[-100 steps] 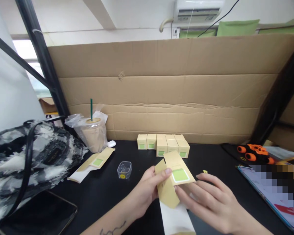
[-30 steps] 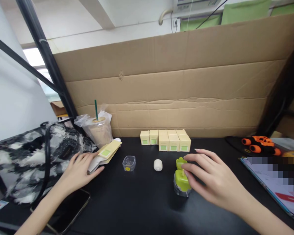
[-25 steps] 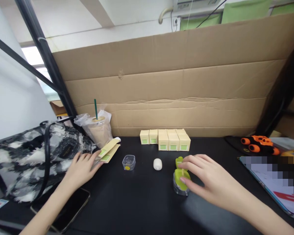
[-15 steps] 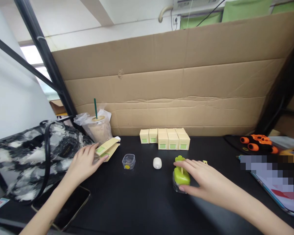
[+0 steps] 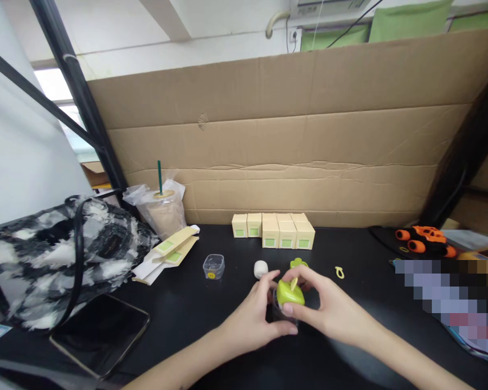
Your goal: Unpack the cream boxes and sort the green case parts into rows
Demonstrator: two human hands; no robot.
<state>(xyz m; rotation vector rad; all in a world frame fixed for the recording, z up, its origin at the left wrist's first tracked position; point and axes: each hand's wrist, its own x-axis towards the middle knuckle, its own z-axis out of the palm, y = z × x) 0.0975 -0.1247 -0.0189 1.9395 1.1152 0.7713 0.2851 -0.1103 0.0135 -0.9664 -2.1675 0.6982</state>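
Leaving flattened boxes (image 5: 174, 242), left hand (image 5: 252, 318) joins right hand (image 5: 330, 309), both curled, holding the green-topped tub (image 5: 289, 294).

Left hand (image 5: 252, 317) and right hand (image 5: 331, 311) both bare, backs smooth, knuckles only faintly marked. Fingers (image 5: 309, 273) slender, tapering toward the tips. Thumbnails (image 5: 287, 308) neat, rounded at the end. Left forearm (image 5: 195, 355) slim, bare as far as the lower edge of view, narrowing at the wrist. Small dark mark (image 5: 183, 387) there, mostly cut off; shape unclear. Right forearm (image 5: 406, 355) likewise slim, bare along its visible length.
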